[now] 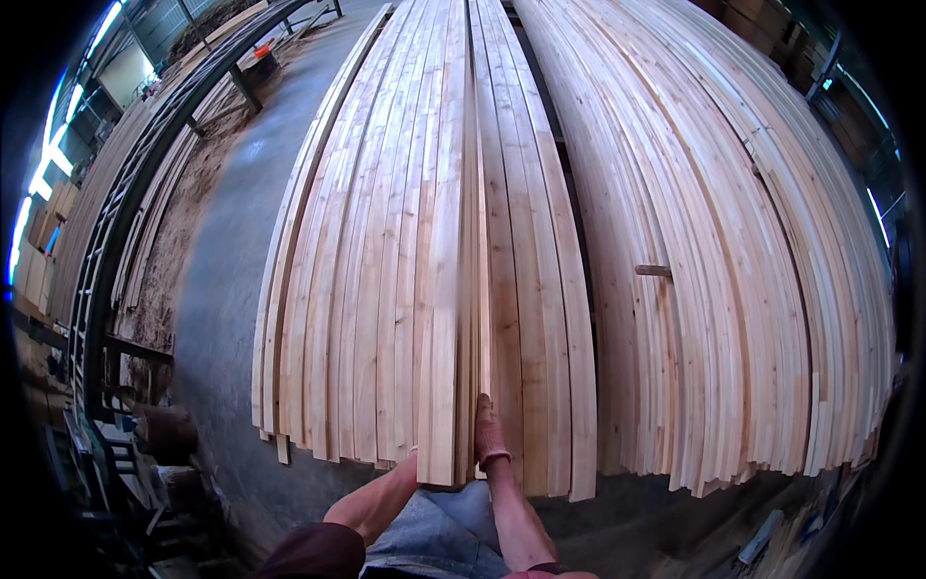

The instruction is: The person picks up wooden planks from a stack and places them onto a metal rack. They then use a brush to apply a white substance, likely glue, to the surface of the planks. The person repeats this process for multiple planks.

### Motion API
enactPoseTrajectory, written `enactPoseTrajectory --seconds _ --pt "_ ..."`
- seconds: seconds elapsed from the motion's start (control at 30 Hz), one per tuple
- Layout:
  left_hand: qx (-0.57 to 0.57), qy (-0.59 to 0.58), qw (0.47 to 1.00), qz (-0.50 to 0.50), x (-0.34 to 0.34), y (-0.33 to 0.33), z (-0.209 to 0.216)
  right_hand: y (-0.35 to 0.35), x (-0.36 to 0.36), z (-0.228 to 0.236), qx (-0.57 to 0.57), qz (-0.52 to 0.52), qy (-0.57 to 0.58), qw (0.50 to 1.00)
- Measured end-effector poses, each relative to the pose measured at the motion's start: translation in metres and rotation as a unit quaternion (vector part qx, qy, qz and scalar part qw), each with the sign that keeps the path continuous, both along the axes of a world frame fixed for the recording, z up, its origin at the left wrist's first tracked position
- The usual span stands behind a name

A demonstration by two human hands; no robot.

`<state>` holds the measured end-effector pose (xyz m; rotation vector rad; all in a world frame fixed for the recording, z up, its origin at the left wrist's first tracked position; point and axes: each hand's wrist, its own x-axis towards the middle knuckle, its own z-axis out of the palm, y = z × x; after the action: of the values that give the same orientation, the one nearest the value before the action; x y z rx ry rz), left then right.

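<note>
A long pale wooden board (439, 386) stands proud of the stack of boards (376, 338) in front of me, its near end close to my body. My left hand (416, 451) is at the left side of this end; the board hides its fingers, and only a sliver by the wrist shows. In a reddish work glove, my right hand (490, 431) is closed at the edge of a narrow board (484, 328) just to the right, pointing away along it. More boards (540, 386) lie flat to the right of that hand.
A larger stack of boards (714, 318) stands at the right, with a short wooden peg (653, 271) sticking out of it. A dark metal rack (92, 280) runs along the left, past a strip of grey floor (227, 261). An orange container (262, 50) stands far left.
</note>
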<state>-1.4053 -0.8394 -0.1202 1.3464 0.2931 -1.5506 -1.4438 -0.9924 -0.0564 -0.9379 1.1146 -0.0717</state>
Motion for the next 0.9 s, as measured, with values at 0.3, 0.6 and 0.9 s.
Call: enactPoseTrajectory --seconds 0.3,0.6,0.9 --pt "-0.023 -0.005 0.999 0.034 0.012 0.009 0.016 0.02 0.013 0.038 0.028 0.025 0.062 0.997" --pt "-0.01 -0.028 0.993 0.118 0.025 0.081 0.073 0.149 -0.045 0.047 0.116 -0.04 -0.028 0.992" --pt "0.028 -0.133 0.988 0.069 0.107 0.254 0.156 0.278 -0.123 0.148 0.045 -0.064 -0.023 0.997"
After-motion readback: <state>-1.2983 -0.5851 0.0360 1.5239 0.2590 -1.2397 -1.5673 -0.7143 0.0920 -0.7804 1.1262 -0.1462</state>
